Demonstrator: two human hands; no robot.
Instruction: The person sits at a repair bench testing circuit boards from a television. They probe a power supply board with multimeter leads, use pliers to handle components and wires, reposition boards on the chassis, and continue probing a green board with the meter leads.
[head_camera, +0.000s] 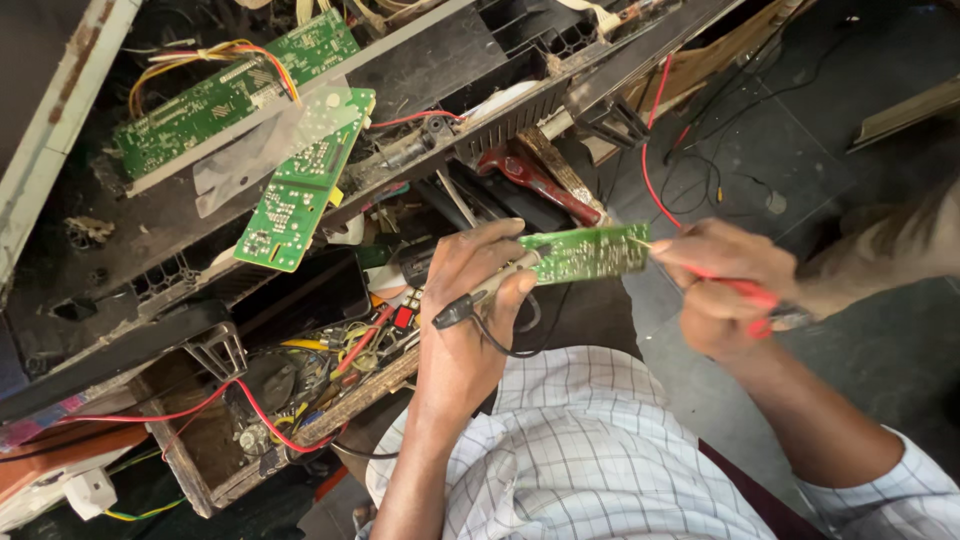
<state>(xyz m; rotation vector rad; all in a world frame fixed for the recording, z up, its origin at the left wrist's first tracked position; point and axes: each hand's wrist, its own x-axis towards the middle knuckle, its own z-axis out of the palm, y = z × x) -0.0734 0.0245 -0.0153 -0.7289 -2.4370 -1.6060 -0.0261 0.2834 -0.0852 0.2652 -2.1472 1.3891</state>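
Across the upper left of the frame sprawls the opened appliance chassis (420, 70) with two green boards, and the wooden tray (300, 420) of loose parts sits lower left. At centre, my left hand (465, 300) is clenched around the small green circuit board (585, 253) and a black probe (480, 297) together. My right hand (725, 285) pinches the red probe (740, 288), its tip touching the board's right edge. Gripping two things at once, I judge the board could twist and make a tip skate across neighbouring solder points.
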